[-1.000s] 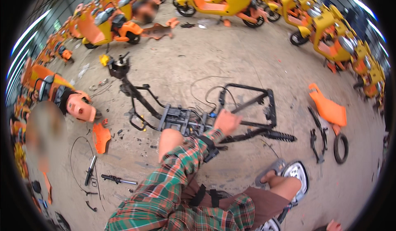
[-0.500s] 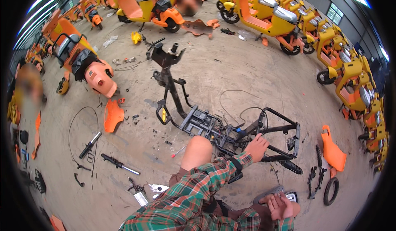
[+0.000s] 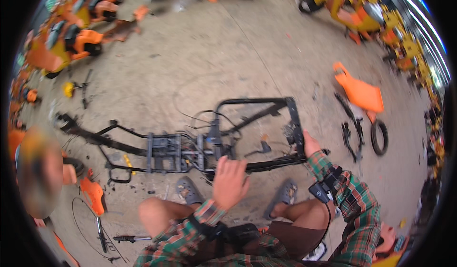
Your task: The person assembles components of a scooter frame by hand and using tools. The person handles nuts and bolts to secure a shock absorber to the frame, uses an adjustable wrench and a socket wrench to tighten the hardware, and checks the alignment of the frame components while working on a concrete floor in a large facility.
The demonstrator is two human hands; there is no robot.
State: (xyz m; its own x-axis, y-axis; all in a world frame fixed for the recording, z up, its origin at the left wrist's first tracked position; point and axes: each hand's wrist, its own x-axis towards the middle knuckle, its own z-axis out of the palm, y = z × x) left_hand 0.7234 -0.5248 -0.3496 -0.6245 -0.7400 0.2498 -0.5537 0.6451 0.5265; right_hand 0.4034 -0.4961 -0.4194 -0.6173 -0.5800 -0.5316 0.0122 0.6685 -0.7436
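Note:
A bare black scooter frame (image 3: 164, 150) lies across the floor in front of me, with wiring and brackets around its middle. My right hand (image 3: 312, 144) is at the rear right end, its fingers wrapped behind the end bar and partly hidden by it. My left hand (image 3: 230, 182) is over the near side of the frame's middle. Its fingers are stretched out and nothing shows in them; whether they touch the near tube I cannot tell. Below the frame, my feet in grey clogs (image 3: 189, 191) stand apart.
Orange body panels (image 3: 359, 90) lie right, beside dark metal brackets (image 3: 352, 129) and a black ring-shaped part (image 3: 379, 137). Another orange panel (image 3: 93, 194), a cable (image 3: 78, 219) and a fork tube (image 3: 101, 236) lie left. Orange-and-yellow scooters (image 3: 352, 10) stand around. A blurred person (image 3: 40, 171) is at left.
My view has swung right, so the frame lies more level across it. My right hand has gone from palm-up near my knee to the frame's rear end. My left hand has left the rear tube.

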